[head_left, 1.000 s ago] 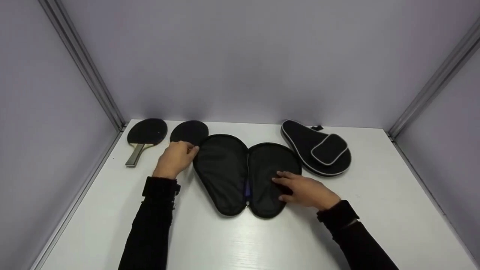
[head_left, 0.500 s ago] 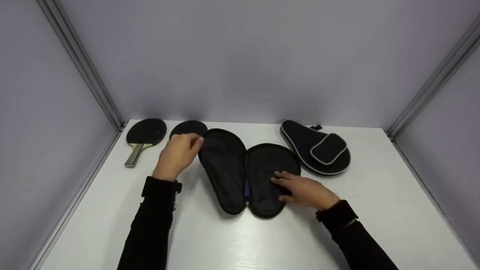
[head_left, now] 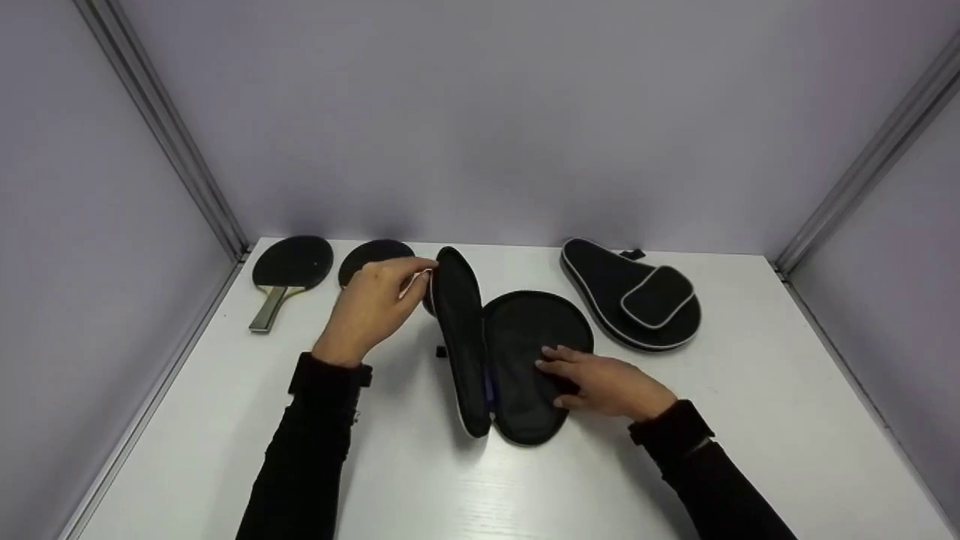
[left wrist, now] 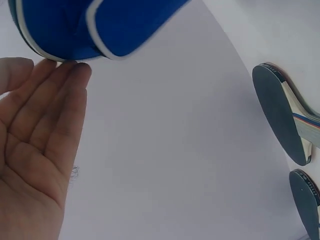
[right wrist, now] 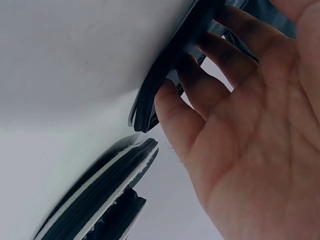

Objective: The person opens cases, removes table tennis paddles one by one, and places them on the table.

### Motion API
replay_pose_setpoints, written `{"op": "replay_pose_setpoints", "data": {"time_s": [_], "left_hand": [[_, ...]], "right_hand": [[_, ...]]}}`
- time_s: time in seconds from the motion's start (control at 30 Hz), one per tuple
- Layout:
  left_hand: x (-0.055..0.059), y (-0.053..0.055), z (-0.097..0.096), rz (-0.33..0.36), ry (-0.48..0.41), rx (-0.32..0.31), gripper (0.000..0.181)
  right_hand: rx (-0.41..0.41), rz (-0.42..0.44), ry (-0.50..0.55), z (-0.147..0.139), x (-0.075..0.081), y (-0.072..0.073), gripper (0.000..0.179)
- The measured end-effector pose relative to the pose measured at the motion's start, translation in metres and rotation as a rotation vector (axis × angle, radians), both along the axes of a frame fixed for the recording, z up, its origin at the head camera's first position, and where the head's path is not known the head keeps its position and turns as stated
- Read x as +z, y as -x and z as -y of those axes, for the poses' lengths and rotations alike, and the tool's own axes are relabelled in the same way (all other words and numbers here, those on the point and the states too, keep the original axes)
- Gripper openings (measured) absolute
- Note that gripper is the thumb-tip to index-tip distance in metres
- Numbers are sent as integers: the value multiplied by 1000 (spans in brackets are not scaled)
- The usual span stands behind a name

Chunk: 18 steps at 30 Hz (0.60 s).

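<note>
In the head view a table tennis paddle case (head_left: 525, 330) lies spread with its black lining up. Its left half (head_left: 461, 337) stands nearly upright on the table. My left hand (head_left: 375, 304) touches that half's upper edge with its fingertips. The left wrist view shows the blue outer side (left wrist: 55, 25) with white piping, and my fingers extended under its rim. My right hand (head_left: 604, 382) rests with spread fingertips on the flat right half. In the right wrist view, those fingers reach over the zippered edge (right wrist: 160, 75).
Two black table tennis paddles lie at the back left: one paddle (head_left: 292, 262) shows its handle, the other paddle (head_left: 375, 255) is partly behind my left hand. A closed black paddle case (head_left: 600, 277) with white piping and a pocket lies at the back right. Walls enclose the white table (head_left: 420, 495).
My left hand has moved right and up, tilting the case's left half from nearly flat to almost upright. The right hand has stayed on the right half, which has shifted slightly.
</note>
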<state>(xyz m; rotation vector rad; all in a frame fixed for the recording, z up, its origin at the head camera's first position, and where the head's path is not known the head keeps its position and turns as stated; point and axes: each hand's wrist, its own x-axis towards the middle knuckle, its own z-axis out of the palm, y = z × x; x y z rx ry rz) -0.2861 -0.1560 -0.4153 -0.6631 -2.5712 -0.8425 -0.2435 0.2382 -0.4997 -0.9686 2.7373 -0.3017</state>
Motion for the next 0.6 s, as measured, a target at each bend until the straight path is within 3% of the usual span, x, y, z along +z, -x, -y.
{"op": "replay_pose_setpoints", "data": {"time_s": [0.17, 0.37, 0.6], "left_hand": [[-3, 1, -4, -6, 43, -49, 37], [-4, 1, -11, 40, 97, -109, 51], [-11, 1, -17, 88, 129, -110, 64]], "right_hand": [[22, -15, -5, 2, 1, -2, 66], [12, 4, -13, 5, 1, -4, 67], [17, 12, -22, 8, 0, -5, 67]]}}
